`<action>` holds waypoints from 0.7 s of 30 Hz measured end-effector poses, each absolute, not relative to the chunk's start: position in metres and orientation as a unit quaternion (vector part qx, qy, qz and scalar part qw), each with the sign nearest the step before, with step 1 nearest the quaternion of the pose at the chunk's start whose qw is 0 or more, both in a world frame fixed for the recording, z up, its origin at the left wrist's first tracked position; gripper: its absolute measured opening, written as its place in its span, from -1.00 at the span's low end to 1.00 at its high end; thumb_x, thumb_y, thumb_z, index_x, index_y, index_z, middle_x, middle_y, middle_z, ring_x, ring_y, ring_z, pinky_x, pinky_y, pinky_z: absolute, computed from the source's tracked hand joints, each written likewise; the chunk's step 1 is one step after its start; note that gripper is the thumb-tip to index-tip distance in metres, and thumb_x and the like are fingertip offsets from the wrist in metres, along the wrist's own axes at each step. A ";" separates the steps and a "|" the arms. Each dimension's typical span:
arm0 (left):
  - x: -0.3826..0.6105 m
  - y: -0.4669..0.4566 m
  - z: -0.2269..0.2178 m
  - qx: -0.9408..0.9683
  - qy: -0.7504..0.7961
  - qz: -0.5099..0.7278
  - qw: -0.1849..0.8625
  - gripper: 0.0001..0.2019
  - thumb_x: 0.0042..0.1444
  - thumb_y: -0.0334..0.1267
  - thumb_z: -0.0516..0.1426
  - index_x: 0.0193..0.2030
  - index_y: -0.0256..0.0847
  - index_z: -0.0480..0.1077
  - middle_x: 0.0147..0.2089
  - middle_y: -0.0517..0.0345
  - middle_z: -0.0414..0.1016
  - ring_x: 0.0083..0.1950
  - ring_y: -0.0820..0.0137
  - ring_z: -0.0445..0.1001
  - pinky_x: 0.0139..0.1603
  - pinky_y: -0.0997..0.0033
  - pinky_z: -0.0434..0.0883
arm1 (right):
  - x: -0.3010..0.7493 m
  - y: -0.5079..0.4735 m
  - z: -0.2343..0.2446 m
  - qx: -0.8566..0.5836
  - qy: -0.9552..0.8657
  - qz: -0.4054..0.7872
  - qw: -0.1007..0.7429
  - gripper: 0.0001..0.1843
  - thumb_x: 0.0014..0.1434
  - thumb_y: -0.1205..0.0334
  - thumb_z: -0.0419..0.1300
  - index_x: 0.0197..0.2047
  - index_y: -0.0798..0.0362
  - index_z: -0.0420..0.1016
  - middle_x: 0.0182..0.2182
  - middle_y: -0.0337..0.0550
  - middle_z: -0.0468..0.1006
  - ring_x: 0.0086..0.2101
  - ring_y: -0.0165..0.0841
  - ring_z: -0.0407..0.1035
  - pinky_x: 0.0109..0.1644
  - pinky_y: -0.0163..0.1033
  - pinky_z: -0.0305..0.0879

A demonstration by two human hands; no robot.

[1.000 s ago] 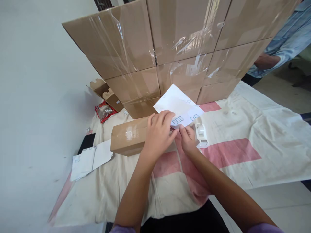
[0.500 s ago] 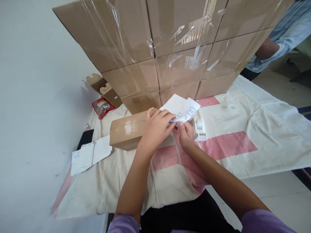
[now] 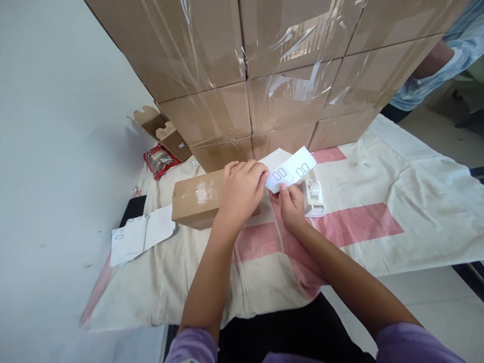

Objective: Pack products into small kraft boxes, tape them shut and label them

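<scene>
My left hand (image 3: 242,190) and my right hand (image 3: 292,205) both pinch a white sheet of labels (image 3: 292,168) with small blue outlined rectangles on it. The left fingers curl over the sheet's left edge, the right thumb and fingers grip its lower edge. Under my left hand lies a small taped brown cardboard box (image 3: 196,198) on a cream and pink cloth (image 3: 355,227). A white tape dispenser (image 3: 313,197) sits just right of my right hand.
A tall stack of plastic-wrapped cardboard boxes (image 3: 264,65) rises directly behind. More white label sheets (image 3: 139,240) lie at the left, beside a red packet (image 3: 160,160) and an open carton (image 3: 162,132). Another person's sleeve (image 3: 442,65) shows at the upper right.
The label sheet has folded down smaller and dropped closer to the small box. Both hands stayed pinched on it, and the view shifted slightly upward.
</scene>
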State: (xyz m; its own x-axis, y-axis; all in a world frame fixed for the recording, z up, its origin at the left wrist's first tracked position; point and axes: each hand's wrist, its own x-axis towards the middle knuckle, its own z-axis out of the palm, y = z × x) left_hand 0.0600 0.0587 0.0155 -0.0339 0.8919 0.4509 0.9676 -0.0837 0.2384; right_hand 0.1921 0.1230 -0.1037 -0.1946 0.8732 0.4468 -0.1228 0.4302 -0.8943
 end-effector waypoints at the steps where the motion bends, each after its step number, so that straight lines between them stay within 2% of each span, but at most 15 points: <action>1: 0.059 0.059 0.015 -0.688 -0.675 -0.256 0.075 -0.79 0.45 -0.27 -0.03 -0.15 -0.11 0.41 -0.11 0.21 0.59 -0.04 0.32 0.51 0.27 0.18 0.17 | 0.191 0.123 -0.103 -0.300 -0.627 0.454 0.558 -0.55 0.40 -0.11 0.07 -0.42 0.00 0.38 -0.47 -0.20 0.42 -0.41 -0.33 0.32 -0.31 -0.17 0.23; 6: 0.056 0.058 0.017 -0.675 -0.684 -0.271 0.061 -0.77 0.46 -0.26 -0.05 -0.15 -0.12 0.40 -0.11 0.21 0.58 -0.04 0.33 0.51 0.19 0.22 0.21 | 0.184 0.124 -0.100 -0.322 -0.564 0.542 0.533 -0.53 0.32 -0.22 0.14 -0.39 0.01 0.38 -0.48 -0.23 0.40 -0.45 -0.38 0.32 -0.35 -0.22 0.25; 9: 0.054 0.056 0.019 -0.668 -0.687 -0.282 0.054 -0.78 0.46 -0.25 -0.04 -0.18 -0.11 0.40 -0.14 0.23 0.57 -0.06 0.34 0.50 0.17 0.22 0.21 | 0.180 0.128 -0.103 -0.341 -0.484 0.624 0.511 -0.54 0.26 -0.22 0.20 -0.39 -0.01 0.31 -0.57 -0.32 0.33 -0.58 -0.47 0.20 -0.51 -0.31 0.08; 13: 0.049 0.054 0.021 -0.660 -0.693 -0.286 0.043 -0.81 0.44 -0.23 0.01 -0.18 -0.11 0.41 -0.15 0.24 0.57 -0.07 0.35 0.50 0.16 0.21 0.21 | 0.178 0.131 -0.110 -0.365 -0.404 0.692 0.474 -0.61 0.26 -0.11 0.19 -0.39 0.00 0.26 -0.58 -0.36 0.32 -0.70 -0.58 0.01 -0.61 -0.36 -0.15; 17: 0.042 0.053 0.022 -0.647 -0.706 -0.286 0.035 -0.82 0.42 -0.22 0.04 -0.21 -0.11 0.42 -0.15 0.26 0.57 -0.09 0.34 0.50 0.14 0.20 0.21 | 0.176 0.132 -0.114 -0.361 -0.376 0.715 0.466 -0.72 0.21 0.02 0.23 -0.33 -0.03 0.23 -0.56 -0.41 0.31 -0.71 -0.60 0.00 -0.64 -0.39 -0.14; 21: 0.036 0.051 0.023 -0.642 -0.709 -0.291 0.029 -0.82 0.41 -0.21 0.05 -0.22 -0.10 0.43 -0.14 0.27 0.58 -0.09 0.34 0.50 0.13 0.21 0.22 | 0.177 0.138 -0.119 -0.420 -0.389 0.668 0.475 -0.67 0.12 0.12 0.30 -0.16 -0.08 0.22 -0.46 -0.43 0.35 -0.70 -0.59 -0.01 -0.67 -0.40 -0.16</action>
